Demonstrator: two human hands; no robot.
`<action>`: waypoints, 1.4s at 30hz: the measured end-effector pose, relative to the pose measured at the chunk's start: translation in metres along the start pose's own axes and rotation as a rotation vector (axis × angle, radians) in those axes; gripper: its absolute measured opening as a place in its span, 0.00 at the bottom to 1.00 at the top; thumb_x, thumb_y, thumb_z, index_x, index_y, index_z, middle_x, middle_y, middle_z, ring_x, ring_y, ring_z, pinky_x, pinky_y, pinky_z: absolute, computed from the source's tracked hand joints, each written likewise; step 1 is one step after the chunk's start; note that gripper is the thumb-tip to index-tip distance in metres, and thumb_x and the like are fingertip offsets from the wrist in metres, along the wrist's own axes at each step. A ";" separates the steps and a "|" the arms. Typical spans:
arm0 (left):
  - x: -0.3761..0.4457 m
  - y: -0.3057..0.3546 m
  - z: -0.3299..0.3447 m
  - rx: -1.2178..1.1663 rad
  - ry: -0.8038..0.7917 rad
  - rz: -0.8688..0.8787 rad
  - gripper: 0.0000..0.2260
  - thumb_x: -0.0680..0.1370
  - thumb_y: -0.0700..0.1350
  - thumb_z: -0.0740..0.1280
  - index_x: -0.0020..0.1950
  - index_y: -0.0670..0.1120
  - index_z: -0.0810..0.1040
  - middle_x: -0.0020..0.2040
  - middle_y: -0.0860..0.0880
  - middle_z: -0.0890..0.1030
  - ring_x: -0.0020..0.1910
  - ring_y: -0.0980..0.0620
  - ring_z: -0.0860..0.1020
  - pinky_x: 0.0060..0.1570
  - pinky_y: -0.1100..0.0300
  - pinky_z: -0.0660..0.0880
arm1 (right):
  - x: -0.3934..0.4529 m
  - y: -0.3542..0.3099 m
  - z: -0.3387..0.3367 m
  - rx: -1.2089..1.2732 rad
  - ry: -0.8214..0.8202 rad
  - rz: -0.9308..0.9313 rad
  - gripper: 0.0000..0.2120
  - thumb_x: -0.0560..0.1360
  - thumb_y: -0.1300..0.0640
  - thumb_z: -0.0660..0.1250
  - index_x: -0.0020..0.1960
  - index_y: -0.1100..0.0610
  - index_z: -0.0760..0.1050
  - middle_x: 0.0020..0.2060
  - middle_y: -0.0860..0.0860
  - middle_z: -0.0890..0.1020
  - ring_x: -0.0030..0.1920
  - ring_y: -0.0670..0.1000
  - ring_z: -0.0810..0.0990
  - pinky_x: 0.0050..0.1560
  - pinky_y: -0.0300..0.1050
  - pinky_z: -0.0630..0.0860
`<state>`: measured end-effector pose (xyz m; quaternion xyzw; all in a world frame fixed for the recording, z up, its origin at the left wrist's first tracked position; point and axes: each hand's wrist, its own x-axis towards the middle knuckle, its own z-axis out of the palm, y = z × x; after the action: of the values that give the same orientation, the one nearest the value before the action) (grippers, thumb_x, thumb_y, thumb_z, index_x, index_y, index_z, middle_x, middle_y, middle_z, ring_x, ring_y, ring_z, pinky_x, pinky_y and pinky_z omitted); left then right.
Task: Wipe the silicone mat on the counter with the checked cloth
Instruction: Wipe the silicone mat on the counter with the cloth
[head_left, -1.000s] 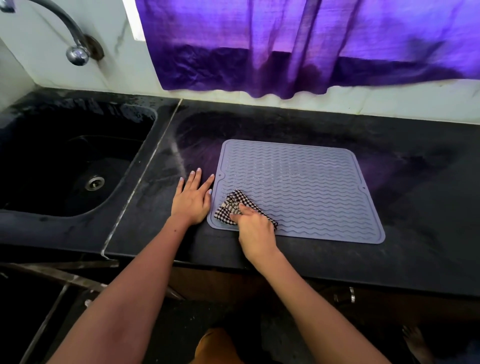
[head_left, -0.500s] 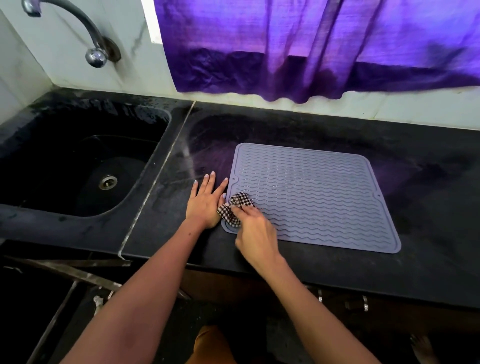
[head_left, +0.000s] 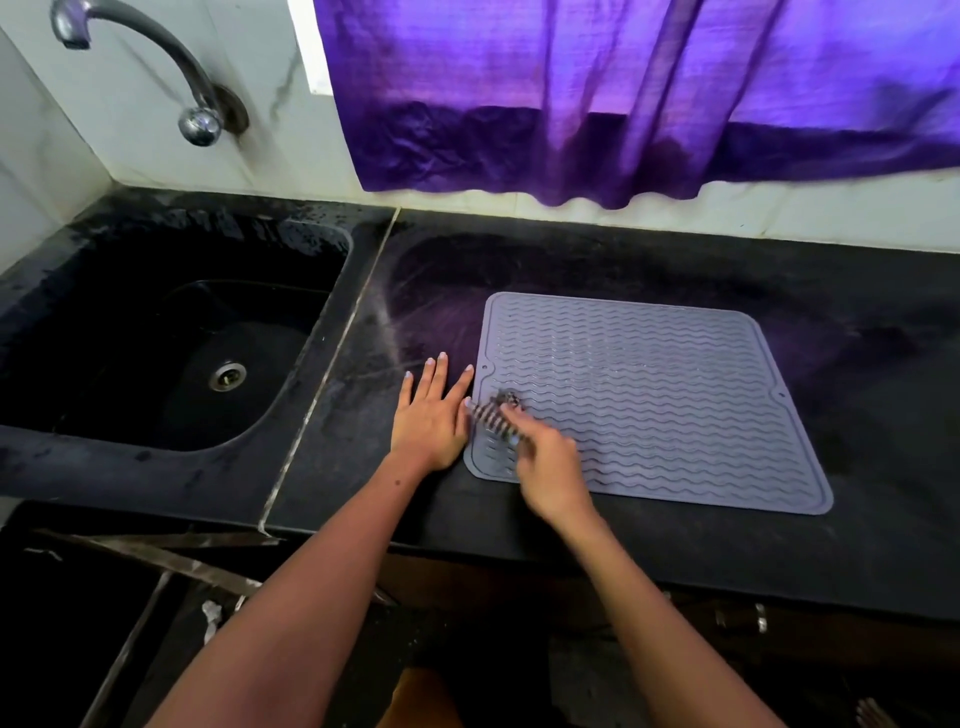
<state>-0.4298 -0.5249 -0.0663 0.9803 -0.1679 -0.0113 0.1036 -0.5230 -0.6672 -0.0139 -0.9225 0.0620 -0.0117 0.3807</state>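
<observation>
Midway | our right hand (head_left: 545, 467) grips cloth (head_left: 496, 415) on mat's (head_left: 675, 405) near-left corner | left hand (head_left: 431, 415) flat on table (head_left: 857, 374) | most of mat seemingly unwiped

Mat (head_left: 649, 395) on counter (head_left: 857, 545), sink (head_left: 171, 338) left.

- A home kitchen: black stone counter (head_left: 675, 561) with a sunken sink (head_left: 171, 353).
- Curved tap (head_left: 156, 57) on tiled wall; purple curtain (head_left: 623, 93) behind.

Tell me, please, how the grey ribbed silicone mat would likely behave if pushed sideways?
The grey ribbed silicone mat looks thin, so probably floppy. It might slide: the flat left hand rests against its edge, seemingly bracing it, while the right hand rubs the checked cloth.
</observation>
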 end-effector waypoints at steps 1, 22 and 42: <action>0.000 0.000 0.000 -0.001 0.004 -0.003 0.33 0.71 0.58 0.31 0.76 0.54 0.49 0.77 0.45 0.47 0.76 0.48 0.45 0.73 0.48 0.40 | 0.007 -0.003 -0.007 0.108 0.074 0.060 0.25 0.77 0.68 0.59 0.71 0.51 0.68 0.66 0.51 0.75 0.66 0.50 0.73 0.64 0.34 0.64; 0.000 0.000 -0.001 0.010 -0.027 0.009 0.36 0.69 0.58 0.30 0.76 0.53 0.47 0.77 0.44 0.44 0.76 0.47 0.43 0.73 0.48 0.38 | 0.026 -0.001 0.022 -0.307 0.065 -0.086 0.30 0.76 0.68 0.59 0.76 0.58 0.57 0.74 0.53 0.61 0.75 0.51 0.58 0.74 0.40 0.51; -0.011 -0.001 0.001 -0.003 0.084 0.048 0.32 0.75 0.59 0.37 0.75 0.48 0.57 0.76 0.42 0.52 0.76 0.44 0.49 0.71 0.50 0.38 | 0.074 -0.007 0.025 -0.606 -0.070 -0.107 0.31 0.79 0.65 0.54 0.78 0.59 0.44 0.77 0.56 0.45 0.77 0.54 0.44 0.75 0.45 0.41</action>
<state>-0.4397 -0.5204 -0.0677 0.9754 -0.1868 0.0319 0.1122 -0.4475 -0.6539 -0.0287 -0.9958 0.0010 0.0191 0.0891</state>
